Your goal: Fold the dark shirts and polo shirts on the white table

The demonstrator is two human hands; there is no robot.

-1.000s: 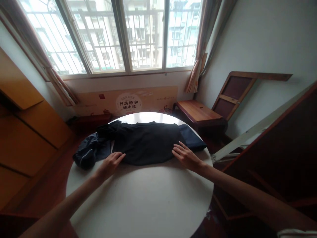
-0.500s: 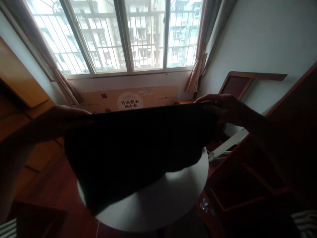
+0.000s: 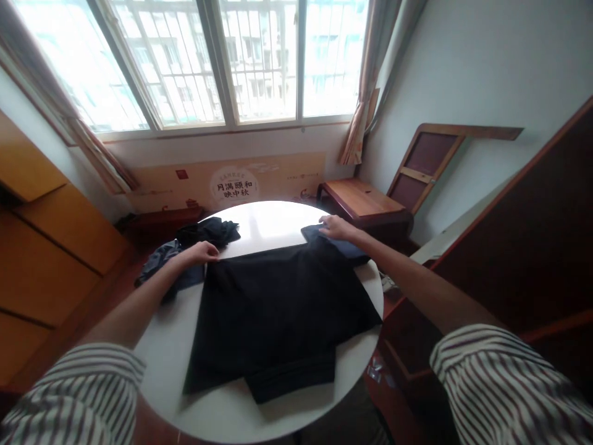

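A black shirt [image 3: 273, 303] lies spread on a round white table [image 3: 167, 358], with what looks like its collar toward me. My left hand [image 3: 204, 252] is closed, pinching the shirt's far left corner between thumb and fingers. At the far right corner, my right hand [image 3: 337, 227] hovers over or rests on a folded dark blue cloth [image 3: 347, 247]; its fingers are slightly apart. The shirt partly overlaps this blue cloth. Beyond my left hand sits a crumpled black garment [image 3: 208, 232], beside a bunched blue-grey garment [image 3: 160, 259] at the table's left edge.
A wooden bench [image 3: 361, 198] stands behind the table at right, near a leaning wooden frame [image 3: 426, 154]. Yellow-orange cabinets [image 3: 55, 247] line the left side. A printed cardboard panel [image 3: 278, 179] is under the barred window [image 3: 259, 62]. Dark red wooden furniture [image 3: 523, 247] is close on the right.
The black shirt, held up between both hands before, now lies lowered on the table. Both hands have come down and closer together, and the garments behind have come into view.
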